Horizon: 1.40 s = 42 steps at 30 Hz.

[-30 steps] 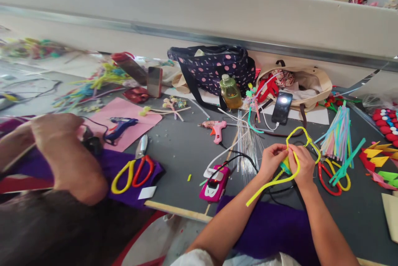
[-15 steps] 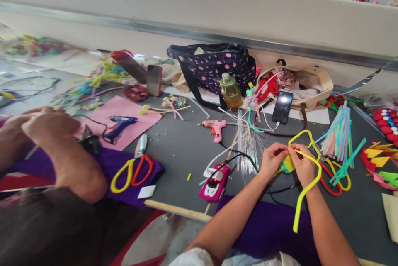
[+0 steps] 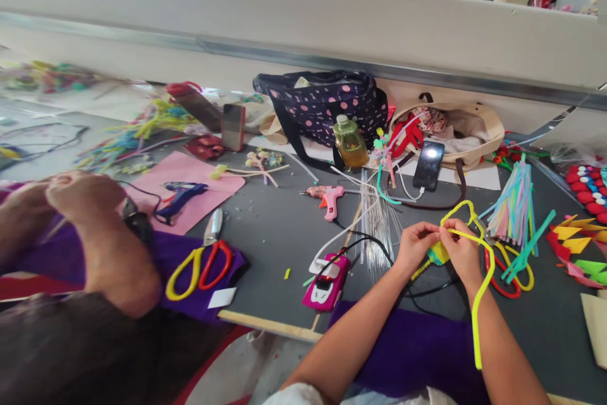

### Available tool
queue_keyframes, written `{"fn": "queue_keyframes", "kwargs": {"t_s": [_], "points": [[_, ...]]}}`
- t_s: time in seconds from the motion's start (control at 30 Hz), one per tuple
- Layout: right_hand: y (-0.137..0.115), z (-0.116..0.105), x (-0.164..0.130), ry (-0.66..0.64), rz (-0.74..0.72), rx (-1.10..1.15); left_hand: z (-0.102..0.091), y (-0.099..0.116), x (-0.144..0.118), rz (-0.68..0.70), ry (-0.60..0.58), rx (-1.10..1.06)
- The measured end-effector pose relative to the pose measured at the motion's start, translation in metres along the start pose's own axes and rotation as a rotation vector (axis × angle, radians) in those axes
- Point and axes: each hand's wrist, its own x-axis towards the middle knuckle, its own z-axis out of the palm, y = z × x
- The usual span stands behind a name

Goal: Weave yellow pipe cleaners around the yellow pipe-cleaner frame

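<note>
Fingertips of my left hand and my right hand meet in a pinch on a yellow pipe cleaner. Its long free end arcs over my right hand and hangs down along the forearm. A loop of yellow pipe cleaner rises above my fingers. Below them shows a small yellow and turquoise piece, partly hidden by the hands. Just right of my right hand lie scissors with red and yellow handles, partly covered. Clear sticks lie to the left of my left hand.
A pink glue gun and a magenta device with a black cord lie left of my arms. Pastel pipe cleaners stand at right, near a phone. At left, a co-worker's hands are near other scissors.
The free end of the yellow pipe cleaner has swung right, against my right forearm. My hands stay pinched together in nearly the same place. The view has shifted slightly.
</note>
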Motion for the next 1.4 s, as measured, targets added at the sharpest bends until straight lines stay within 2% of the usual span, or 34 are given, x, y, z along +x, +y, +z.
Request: {"fn": "queue_keyframes", "kwargs": {"t_s": [0.3,0.5,0.63,0.83,0.97,1.07,1.17,1.4], "points": [[-0.003,-0.007,0.005,0.004,-0.067,-0.046,-0.005,-0.008,0.003,0.102,0.01,0.123],[0.001,-0.014,0.013,-0.137,-0.005,-0.019,-0.007,-0.009,0.003,0.119,0.003,0.173],[-0.005,-0.021,0.018,-0.228,-0.02,-0.031,-0.005,-0.009,0.001,0.132,-0.014,0.174],[-0.01,-0.019,0.022,-0.288,-0.012,-0.004,-0.008,-0.006,0.0,0.171,-0.054,0.199],[-0.011,-0.011,0.027,-0.199,-0.017,-0.008,-0.011,-0.004,0.003,0.185,-0.105,0.196],[-0.01,-0.008,0.026,-0.021,-0.038,-0.031,-0.011,-0.005,0.004,0.157,-0.097,0.076],[-0.005,-0.007,0.02,0.145,0.007,0.019,-0.009,-0.007,0.004,0.103,-0.069,-0.066],[-0.012,-0.009,0.002,0.301,-0.031,-0.034,-0.007,-0.009,0.004,0.116,-0.037,-0.176]]}}
